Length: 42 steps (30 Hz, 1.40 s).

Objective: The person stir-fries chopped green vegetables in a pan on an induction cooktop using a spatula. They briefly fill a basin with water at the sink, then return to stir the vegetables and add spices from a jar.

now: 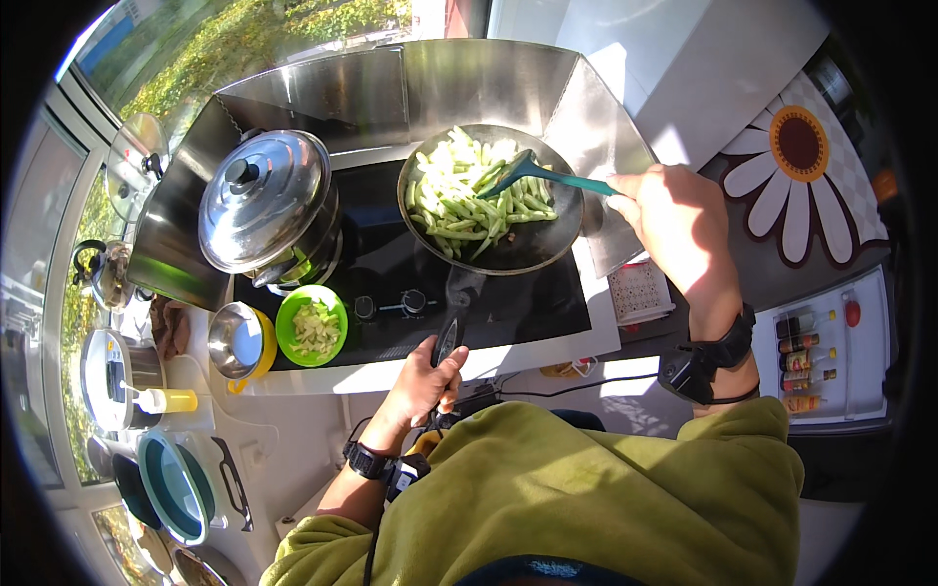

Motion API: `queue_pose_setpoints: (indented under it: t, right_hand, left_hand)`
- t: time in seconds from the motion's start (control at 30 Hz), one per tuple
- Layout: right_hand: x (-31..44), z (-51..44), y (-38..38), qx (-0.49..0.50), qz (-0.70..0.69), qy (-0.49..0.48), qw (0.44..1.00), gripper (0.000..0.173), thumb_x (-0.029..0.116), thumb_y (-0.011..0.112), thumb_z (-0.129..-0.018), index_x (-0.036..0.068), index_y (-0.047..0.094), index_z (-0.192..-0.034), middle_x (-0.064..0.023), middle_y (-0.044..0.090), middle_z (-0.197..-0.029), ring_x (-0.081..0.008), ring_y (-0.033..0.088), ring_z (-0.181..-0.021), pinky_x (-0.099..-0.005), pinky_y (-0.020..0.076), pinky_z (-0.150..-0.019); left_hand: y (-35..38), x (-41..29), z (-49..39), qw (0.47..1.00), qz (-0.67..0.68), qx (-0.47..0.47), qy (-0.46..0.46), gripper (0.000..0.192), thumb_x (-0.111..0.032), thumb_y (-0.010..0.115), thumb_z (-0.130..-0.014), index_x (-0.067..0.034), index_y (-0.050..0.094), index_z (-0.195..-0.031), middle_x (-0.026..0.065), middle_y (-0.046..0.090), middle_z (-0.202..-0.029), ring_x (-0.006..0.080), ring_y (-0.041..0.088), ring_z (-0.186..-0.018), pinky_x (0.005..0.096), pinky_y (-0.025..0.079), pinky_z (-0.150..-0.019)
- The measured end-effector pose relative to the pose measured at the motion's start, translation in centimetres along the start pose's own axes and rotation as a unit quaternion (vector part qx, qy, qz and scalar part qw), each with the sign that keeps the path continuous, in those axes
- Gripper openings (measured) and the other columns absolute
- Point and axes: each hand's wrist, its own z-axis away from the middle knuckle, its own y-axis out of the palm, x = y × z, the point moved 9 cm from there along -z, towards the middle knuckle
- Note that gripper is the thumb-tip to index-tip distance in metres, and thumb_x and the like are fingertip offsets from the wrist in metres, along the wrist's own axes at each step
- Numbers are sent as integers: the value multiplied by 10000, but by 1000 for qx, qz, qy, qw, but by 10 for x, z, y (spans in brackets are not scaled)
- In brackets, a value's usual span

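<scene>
My left hand [425, 382] grips the black handle [448, 333] of a frying pan [538, 253] on the right side of the black cooktop [381, 242]. Cut green beans [476, 194] lie heaped in the pan, mostly towards its left and middle. From the right, my right hand [678, 220] holds a teal spatula [568, 178] by its handle. The spatula's head rests against the beans, and part of it may be hidden among them. Nearer my left hand, a bright green bowl [338, 299] holds chopped pale pieces [315, 328], perhaps garlic.
A lidded steel pot [267, 198] stands on the left burner. Metal splash guards [484, 80] wrap the cooktop's back and sides. Left of the green bowl sit a yellow-sided steel bowl [262, 351] and an oil squeeze bottle [168, 401]. Several seasoning bottles [802, 359] fill a shelf at right.
</scene>
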Motion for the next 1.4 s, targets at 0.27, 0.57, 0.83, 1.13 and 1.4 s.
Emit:
queue_pose_setpoints:
  t: [0.27, 0.57, 0.83, 1.13, 1.4]
  right_hand:
    - [78, -112, 107, 193, 172, -121, 958, 74, 119, 633, -715, 115, 703, -735, -83, 651, -692, -256, 661, -700, -352, 529, -593]
    - [116, -114, 102, 141, 193, -290, 927, 69, 60, 626, -681, 67, 687, -651, -99, 653, -658, -262, 670, -666, -347, 544, -562]
    - [-22, -58, 69, 138, 45, -119, 982, 75, 147, 649, -723, 85, 674, -757, -111, 624, -690, -274, 624, -660, -373, 508, -593]
    - [-55, 43, 14, 137, 3, 12, 991, 183, 161, 644, -801, 111, 710, -964, -118, 629, -719, -289, 601, -674, -378, 469, -611]
    - [-49, 80, 26, 195, 47, 25, 979, 173, 152, 651, -795, 97, 715, -946, -102, 622, -696, -281, 597, -639, -379, 473, -589]
  left_hand:
    - [-1, 3, -2, 1000, 29, -4, 0, 273, -210, 568, -941, 8, 407, -979, 18, 423, -489, 91, 394, -369, 244, 327, -344]
    - [-2, 1, 1, 999, 33, -23, 19, 269, -221, 577, -937, 1, 426, -957, 5, 413, -525, 85, 382, -383, 239, 324, -350]
    - [-2, 3, 0, 998, 53, -20, 1, 284, -208, 582, -934, 16, 420, -999, 12, 414, -536, 82, 380, -391, 233, 320, -353]
    - [2, 2, 0, 998, 57, -14, 8, 259, -202, 575, -936, -2, 416, -975, 12, 412, -542, 80, 373, -393, 229, 321, -353]
    - [2, 3, 1, 998, 56, -14, -5, 268, -215, 575, -939, -7, 411, -976, 0, 396, -538, 80, 374, -399, 225, 322, -369]
